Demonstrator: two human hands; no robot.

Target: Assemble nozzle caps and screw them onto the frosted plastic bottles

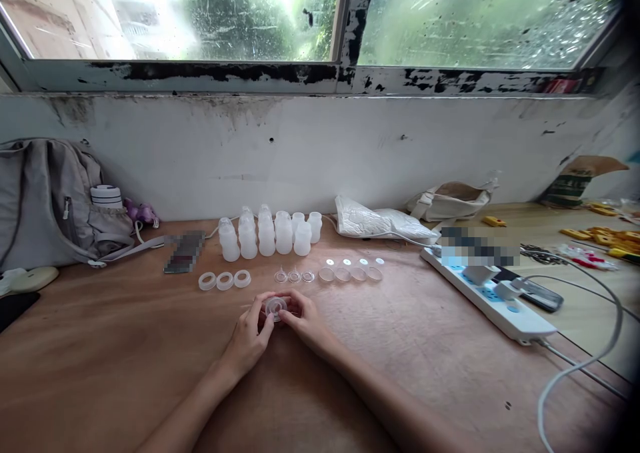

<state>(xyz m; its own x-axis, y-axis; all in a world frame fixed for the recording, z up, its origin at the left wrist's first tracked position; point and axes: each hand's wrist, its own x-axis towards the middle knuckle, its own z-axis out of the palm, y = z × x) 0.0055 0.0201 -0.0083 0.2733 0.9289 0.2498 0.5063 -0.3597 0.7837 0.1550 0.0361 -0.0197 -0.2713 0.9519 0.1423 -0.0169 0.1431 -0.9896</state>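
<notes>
at the middle of the brown wooden desk (125, 346), the left hand (249, 336) and right hand (305, 320) pinch one small clear round plastic disc (276, 306) between closed fingertips, seemingly mid-assembly; judging by this, the next move needs a careful press.

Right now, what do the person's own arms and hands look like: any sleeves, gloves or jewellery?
Both forearms are bare as far as the view reaches, with no sleeves showing. The left hand and right hand wear no gloves, and no rings, watch or bracelet show. Slim fingers, short nails.

No text, label or number can be read anywhere.
</notes>
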